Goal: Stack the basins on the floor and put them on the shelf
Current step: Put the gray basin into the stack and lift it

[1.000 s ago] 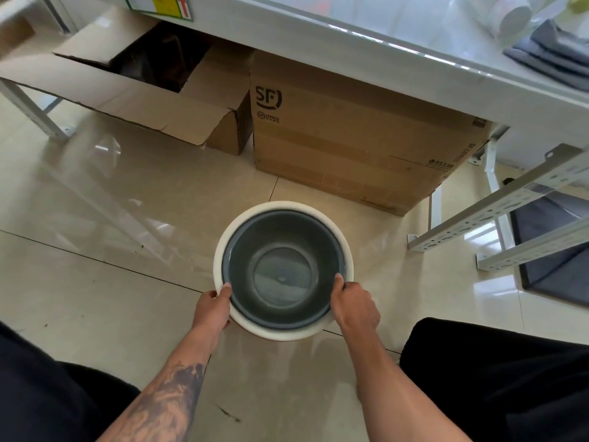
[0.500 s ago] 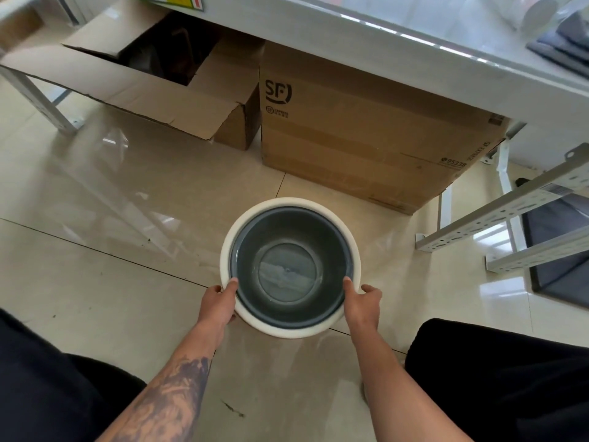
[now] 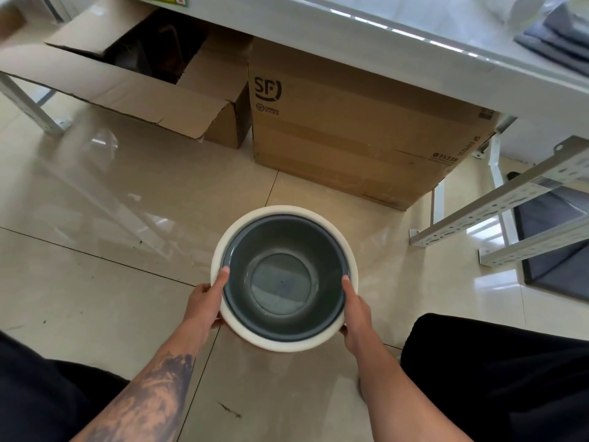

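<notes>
A dark grey basin (image 3: pixel 283 279) is nested inside a larger white basin (image 3: pixel 280 344), whose rim shows all around it. My left hand (image 3: pixel 205 303) grips the stack's left rim, thumb over the edge. On the right rim my right hand (image 3: pixel 355 311) holds it the same way. The stack sits above the beige tiled floor (image 3: pixel 95 298), in front of my knees. A white shelf surface (image 3: pixel 414 30) runs across the top of the view.
Two cardboard boxes stand under the shelf: an open one (image 3: pixel 143 78) at left and a closed SF box (image 3: pixel 360 135) at centre. White perforated metal rails (image 3: pixel 497 202) and a dark mat (image 3: pixel 554 244) lie at right. My dark trouser legs fill both lower corners.
Both hands have closed around the rim of the stacked basins, fingers going under it, and the stack appears lifted slightly and nearer to me.
</notes>
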